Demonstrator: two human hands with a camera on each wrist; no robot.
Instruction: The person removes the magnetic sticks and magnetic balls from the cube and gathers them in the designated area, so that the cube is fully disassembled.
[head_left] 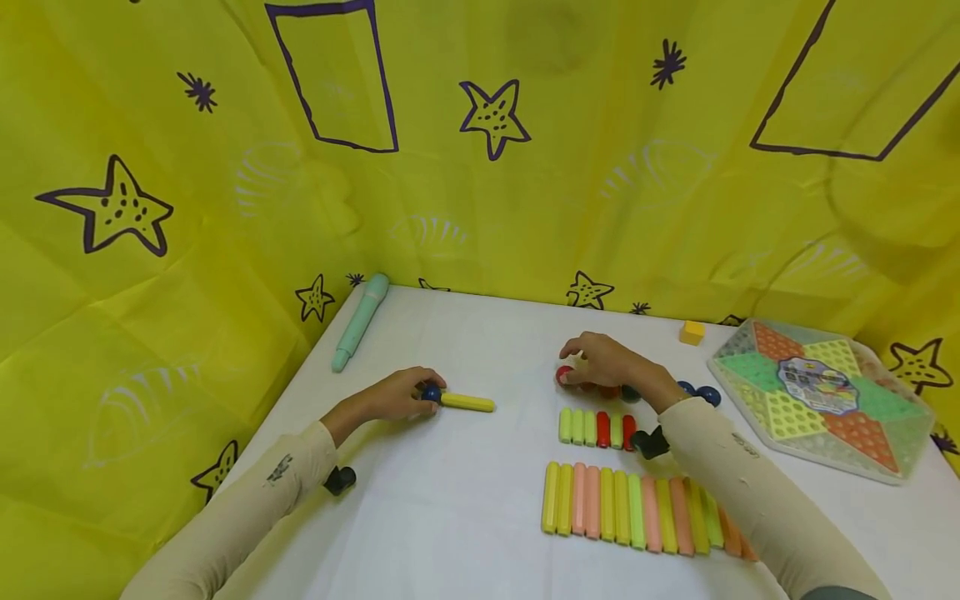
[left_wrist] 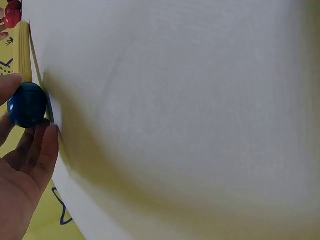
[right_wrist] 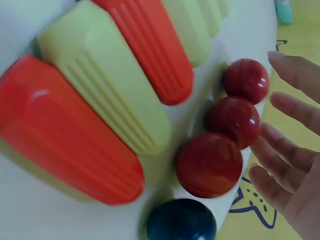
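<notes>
On the left of the white table, my left hand (head_left: 401, 396) holds a blue ball (head_left: 431, 393) between thumb and fingers. A yellow ridged rod (head_left: 468, 403) lies end-on against that ball, pointing right; the left wrist view shows the ball (left_wrist: 27, 105) meeting the rod (left_wrist: 22, 52). My right hand (head_left: 603, 362) is over the row of balls at the right, fingers spread and loosely bent. The right wrist view has three red balls (right_wrist: 232, 120) beside the fingertips and a dark blue ball (right_wrist: 181, 222) nearer the camera. Whether a fingertip touches the farthest red ball, I cannot tell.
Short green and red rods (head_left: 603, 429) form a row below the right hand, with longer coloured rods (head_left: 620, 506) in front. Blue balls (head_left: 708, 395), a yellow cube (head_left: 692, 333) and a patterned case (head_left: 817, 392) lie right. A mint-green stick (head_left: 360, 323) lies back left.
</notes>
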